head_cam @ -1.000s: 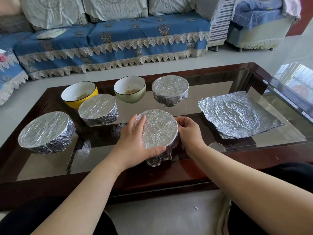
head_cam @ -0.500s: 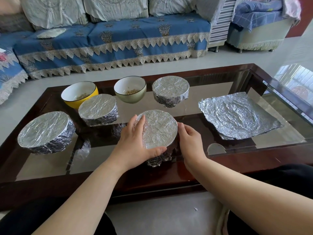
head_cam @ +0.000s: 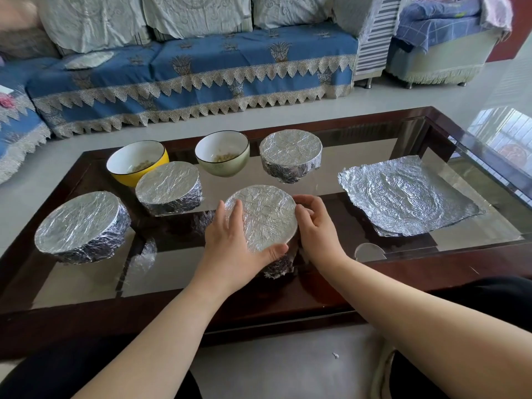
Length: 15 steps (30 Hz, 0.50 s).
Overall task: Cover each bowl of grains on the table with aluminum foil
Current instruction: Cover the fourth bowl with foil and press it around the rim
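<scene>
Glass surface (head_cam: 374, 156) carries bowls; my left hand (head_cam: 230, 246) wraps the foiled bowl (head_cam: 263, 217), my right hand (head_cam: 316, 226) seemingly pinching its rim.

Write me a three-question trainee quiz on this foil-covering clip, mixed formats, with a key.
1. True or false: the yellow ceramic bowl is already covered with foil.
2. How many bowls on the glass-topped wooden table are wrapped in foil?
3. Which does the left hand touch? A) the flat crinkled foil sheet B) the foil-wrapped bowl nearest the person C) the pale green ceramic bowl

Key
1. False: it stands open, with grains showing inside.
2. Four.
3. B: the left hand's thumb curls over its near edge, while the right hand is at its right side.
</scene>
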### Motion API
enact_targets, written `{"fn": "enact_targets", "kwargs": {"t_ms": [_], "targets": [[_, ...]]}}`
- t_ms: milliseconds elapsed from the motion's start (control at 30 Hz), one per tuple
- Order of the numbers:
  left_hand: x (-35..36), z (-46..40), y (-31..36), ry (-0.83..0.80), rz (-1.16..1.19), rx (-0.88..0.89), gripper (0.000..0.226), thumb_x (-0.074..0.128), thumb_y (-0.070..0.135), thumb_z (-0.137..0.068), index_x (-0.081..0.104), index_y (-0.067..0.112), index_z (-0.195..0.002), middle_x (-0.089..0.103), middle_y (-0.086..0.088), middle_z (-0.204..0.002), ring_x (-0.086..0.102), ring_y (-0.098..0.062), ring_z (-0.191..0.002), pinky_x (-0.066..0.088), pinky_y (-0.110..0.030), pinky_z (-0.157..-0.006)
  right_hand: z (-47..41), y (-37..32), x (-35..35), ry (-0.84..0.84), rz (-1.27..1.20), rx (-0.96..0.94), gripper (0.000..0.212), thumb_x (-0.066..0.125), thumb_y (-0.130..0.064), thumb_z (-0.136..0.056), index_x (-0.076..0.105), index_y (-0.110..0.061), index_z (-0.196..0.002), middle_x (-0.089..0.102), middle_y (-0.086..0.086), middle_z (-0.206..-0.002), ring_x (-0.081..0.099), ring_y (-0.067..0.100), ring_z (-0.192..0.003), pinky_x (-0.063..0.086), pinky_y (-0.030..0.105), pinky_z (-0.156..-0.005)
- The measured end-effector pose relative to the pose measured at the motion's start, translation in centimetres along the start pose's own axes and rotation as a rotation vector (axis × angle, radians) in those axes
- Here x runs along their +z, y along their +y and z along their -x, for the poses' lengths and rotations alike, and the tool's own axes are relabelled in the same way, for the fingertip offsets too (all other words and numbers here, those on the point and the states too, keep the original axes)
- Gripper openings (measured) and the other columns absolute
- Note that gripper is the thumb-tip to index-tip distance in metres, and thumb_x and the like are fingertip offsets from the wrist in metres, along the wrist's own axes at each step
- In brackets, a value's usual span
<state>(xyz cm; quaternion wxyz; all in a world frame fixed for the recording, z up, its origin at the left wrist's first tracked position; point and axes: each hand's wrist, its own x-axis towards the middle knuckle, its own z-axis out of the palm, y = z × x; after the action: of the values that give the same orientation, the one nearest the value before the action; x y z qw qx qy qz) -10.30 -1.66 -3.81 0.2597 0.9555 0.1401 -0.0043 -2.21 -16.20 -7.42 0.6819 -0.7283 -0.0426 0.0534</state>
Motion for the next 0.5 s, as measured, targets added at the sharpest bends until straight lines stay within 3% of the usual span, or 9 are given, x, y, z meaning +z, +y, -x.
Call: {"fn": "enact_targets", "kwargs": {"t_ms": [200, 300, 333, 433, 500], "targets": [[-2.5, -0.1, -0.7, -0.04, -0.059, -0.003, 0.128, 0.055, 0.084, -0.055, 0.006, 0.024, -0.157, 0.015, -0.001, -0.152, 0.017, -0.025, -0.144, 0.021, -0.038, -0.117, -0.7, -0.3, -0.3, -0.048, 0.02, -0.012, 0.014, 0.049, -0.03, -0.099, 0.061, -0.025, -0.103, 0.069, 0.001, -0.092, 0.062, 0.014, -0.08, 0.052, 0.043, -0.079], [-2.7, 0.0, -0.6, -0.017, -0.138, 0.025, 0.123, 0.06, 0.083, -0.061, 0.006, 0.026, -0.156, 0.02, 0.0, -0.145, 0.017, -0.024, -0.141, 0.022, -0.038, -0.116, 0.4, -0.1, 0.2, -0.068, -0.083, -0.015, 0.026, 0.044, -0.04, -0.102, 0.065, -0.027, -0.11, 0.068, -0.005, -0.091, 0.062, 0.008, -0.072, 0.051, 0.024, -0.06], [-2.7, 0.0, -0.7, -0.014, -0.132, 0.031, 0.125, 0.059, 0.084, -0.059, 0.006, 0.025, -0.156, 0.021, 0.001, -0.143, 0.019, -0.023, -0.141, 0.023, -0.037, -0.116, 0.8, 0.1, 0.4, -0.079, -0.141, -0.006, 0.026, 0.041, -0.038, -0.104, 0.065, -0.03, -0.11, 0.069, -0.009, -0.093, 0.064, 0.006, -0.074, 0.051, 0.019, -0.061], [-2.5, -0.2, -0.9, -0.011, -0.064, 0.036, 0.128, 0.059, 0.084, -0.054, 0.009, 0.025, -0.155, 0.02, 0.002, -0.142, 0.025, -0.018, -0.139, 0.027, -0.033, -0.113, 1.7, 0.6, 0.9, -0.073, -0.2, 0.0, 0.028, 0.035, -0.03, -0.106, 0.06, -0.035, -0.119, 0.067, -0.014, -0.117, 0.06, -0.002, -0.111, 0.047, 0.019, -0.096], [-2.4, -0.2, -1.0, -0.011, -0.033, 0.037, 0.128, 0.061, 0.083, -0.054, 0.009, 0.024, -0.156, 0.018, 0.003, -0.142, 0.028, -0.016, -0.139, 0.029, -0.032, -0.112, 1.9, 1.0, 0.9, -0.079, -0.245, 0.005, 0.032, 0.034, -0.031, -0.106, 0.053, -0.029, -0.131, 0.062, -0.009, -0.131, 0.054, 0.0, -0.122, 0.041, 0.025, -0.105]]}}
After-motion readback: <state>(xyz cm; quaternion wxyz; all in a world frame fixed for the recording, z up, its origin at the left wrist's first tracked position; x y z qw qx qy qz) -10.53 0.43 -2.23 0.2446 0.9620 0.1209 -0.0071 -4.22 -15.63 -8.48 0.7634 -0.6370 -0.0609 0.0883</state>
